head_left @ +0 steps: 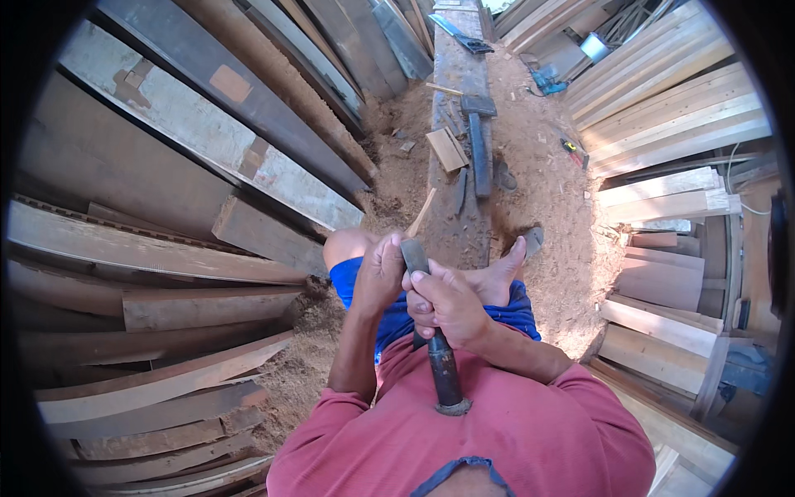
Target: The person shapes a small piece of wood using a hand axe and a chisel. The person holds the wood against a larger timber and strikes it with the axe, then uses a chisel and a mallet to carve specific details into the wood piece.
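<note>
A chisel (445,373) with a dark round handle points away from me, the handle's end against my red shirt. My right hand (450,300) is closed around its shank. Its flat grey blade (414,256) sticks out past the fingers. My left hand (383,272) is closed beside the blade, thumb and forefinger pinched at the cutting end; what they hold is hidden. Just beyond those fingertips is a thin wooden strip (422,210); whether it touches them I cannot tell. My bare foot (499,276) rests across in front of me.
Ahead runs a low plank (460,74) bearing a mallet (478,149), a wooden block (447,150) and a handsaw (461,34). Sawdust covers the ground (542,195), where a yellow-handled tool (570,146) and a teal power tool (547,81) lie. Stacked boards (166,248) crowd both sides.
</note>
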`<state>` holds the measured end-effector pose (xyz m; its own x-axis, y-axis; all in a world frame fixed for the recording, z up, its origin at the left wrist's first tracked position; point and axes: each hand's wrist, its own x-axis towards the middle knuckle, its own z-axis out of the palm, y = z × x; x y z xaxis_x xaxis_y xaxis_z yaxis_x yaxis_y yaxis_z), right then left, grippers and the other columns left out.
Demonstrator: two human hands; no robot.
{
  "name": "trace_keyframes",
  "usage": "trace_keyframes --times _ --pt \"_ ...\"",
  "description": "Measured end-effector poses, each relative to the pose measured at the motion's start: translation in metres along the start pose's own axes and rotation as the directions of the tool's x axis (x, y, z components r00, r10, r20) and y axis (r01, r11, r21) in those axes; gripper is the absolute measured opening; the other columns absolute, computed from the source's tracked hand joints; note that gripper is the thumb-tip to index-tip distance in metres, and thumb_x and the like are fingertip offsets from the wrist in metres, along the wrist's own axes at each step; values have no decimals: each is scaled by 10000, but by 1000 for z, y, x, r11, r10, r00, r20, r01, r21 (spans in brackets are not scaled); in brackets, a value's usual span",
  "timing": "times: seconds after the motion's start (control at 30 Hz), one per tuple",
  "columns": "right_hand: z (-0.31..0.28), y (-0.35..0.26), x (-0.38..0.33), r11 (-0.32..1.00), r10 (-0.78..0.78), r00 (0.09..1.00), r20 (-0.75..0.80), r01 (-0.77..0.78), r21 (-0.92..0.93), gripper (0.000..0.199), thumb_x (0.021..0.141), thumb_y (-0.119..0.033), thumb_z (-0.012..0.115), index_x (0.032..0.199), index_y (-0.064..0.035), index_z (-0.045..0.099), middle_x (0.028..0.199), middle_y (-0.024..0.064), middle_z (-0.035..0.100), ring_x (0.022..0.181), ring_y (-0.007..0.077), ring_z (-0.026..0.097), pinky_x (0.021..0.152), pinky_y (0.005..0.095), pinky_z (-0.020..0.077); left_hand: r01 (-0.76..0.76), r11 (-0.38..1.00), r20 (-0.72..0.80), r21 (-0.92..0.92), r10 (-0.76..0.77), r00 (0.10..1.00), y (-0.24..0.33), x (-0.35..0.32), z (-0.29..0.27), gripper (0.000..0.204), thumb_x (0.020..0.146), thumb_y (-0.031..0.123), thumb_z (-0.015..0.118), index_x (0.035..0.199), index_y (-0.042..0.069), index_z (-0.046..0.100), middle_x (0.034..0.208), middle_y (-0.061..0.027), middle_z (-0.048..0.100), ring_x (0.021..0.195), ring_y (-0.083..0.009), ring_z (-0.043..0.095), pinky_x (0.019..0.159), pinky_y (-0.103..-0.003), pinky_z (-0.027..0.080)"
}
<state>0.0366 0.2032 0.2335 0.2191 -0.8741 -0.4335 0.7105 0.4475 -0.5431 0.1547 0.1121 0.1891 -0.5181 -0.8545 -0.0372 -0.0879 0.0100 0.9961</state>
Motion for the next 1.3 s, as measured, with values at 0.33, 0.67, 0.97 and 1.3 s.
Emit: trace_keyframes --times 0.33,0.67,0.97,1.3 --pt "-52 -37 -16 861 -481 862 -158 431 -272 131 989 -147 504 1080 -53 514 623 -6 440 465 58 406 436 228 401 254 945 59 -208 -247 967 -38 -59 7 424 1060 359 377 800 64 535 600 30 414 527 -67 369 500 -228 313" --pt "-71 -39 12 732 -562 803 -197 372 -571 141 939 -188 644 934 -50 613 641 -56 522 482 10 437 433 199 385 219 944 243 -245 -159 957 -33 -30 22 309 1050 316 442 987 42 569 709 18 497 591 -52 430 546 -206 363" --pt "-56 -30 14 871 -442 844 -304 484 79 173 1018 -186 449 1126 -60 499 808 36 568 519 66 463 467 235 429 392 670 302 -630 -254 919 -41 -16 25 221 1017 271 518 1013 56 566 708 12 530 535 -63 438 485 -208 340" --pt "-14 -3 1 980 -125 992 9 122 155 151 1021 -216 433 1066 -83 491 700 -35 456 465 45 376 438 228 390 12 973 138 -230 20 990 -30 -18 14 237 1037 196 472 1107 15 610 943 -25 634 854 -76 572 770 -227 476"
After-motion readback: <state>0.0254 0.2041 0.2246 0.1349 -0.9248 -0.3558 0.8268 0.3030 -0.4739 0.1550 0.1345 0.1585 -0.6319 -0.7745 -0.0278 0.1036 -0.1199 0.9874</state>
